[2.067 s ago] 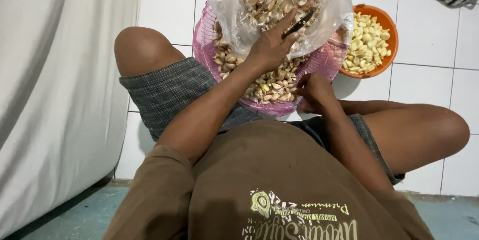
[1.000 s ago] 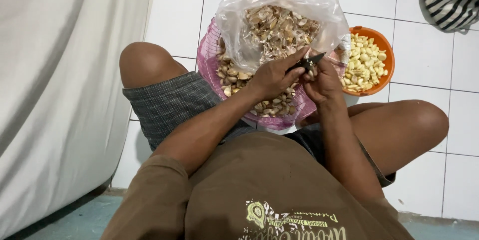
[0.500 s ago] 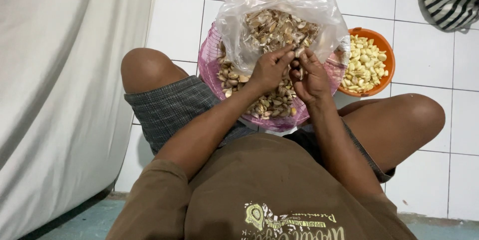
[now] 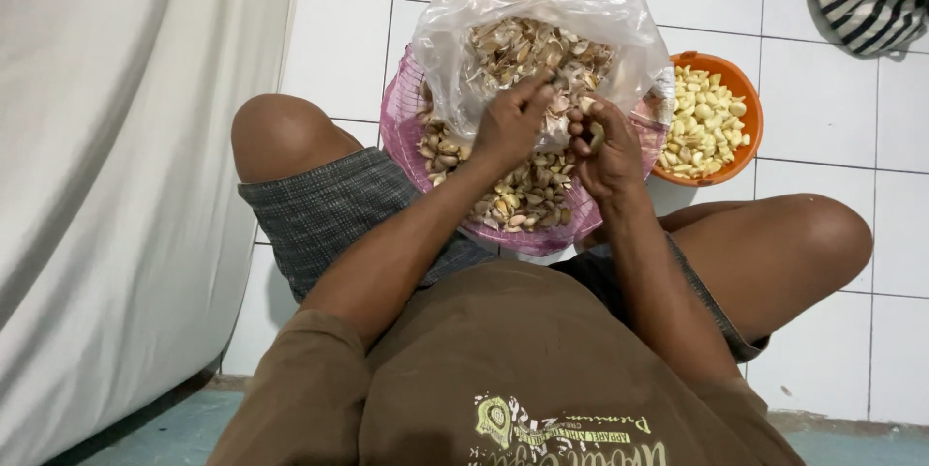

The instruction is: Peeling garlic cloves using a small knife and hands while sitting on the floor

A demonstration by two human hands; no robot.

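The landmark here is the round pink plastic mesh basket (image 4: 411, 142), which sits on the white tiled floor (image 4: 823, 79) between the person's bent knees.

Left of the basket's middle, the left hand (image 4: 508, 122) hovers over the heap with its fingers curled together at the tips, touching the clear plastic bag (image 4: 542, 6) that rests on the basket's far half. Just right of it, still above the basket, the right hand (image 4: 605, 147) is closed, its fingertips pinching a small pale garlic clove (image 4: 587, 105); I cannot tell whether it also holds a tool.

Risks, as I judge them: the clove is small and held only by fingertips, so it could slip and drop into the unpeeled heap. The bag is loose and piled high, so a tug from the left hand could spill skins over the basket's rim onto the floor.

Contents: the basket holds unpeeled cloves with brownish papery skins. The bag on it holds dry husks and more cloves. Touching the basket's right rim, the round orange plastic bowl (image 4: 750, 103) holds peeled, pale yellow cloves, roughly half full.
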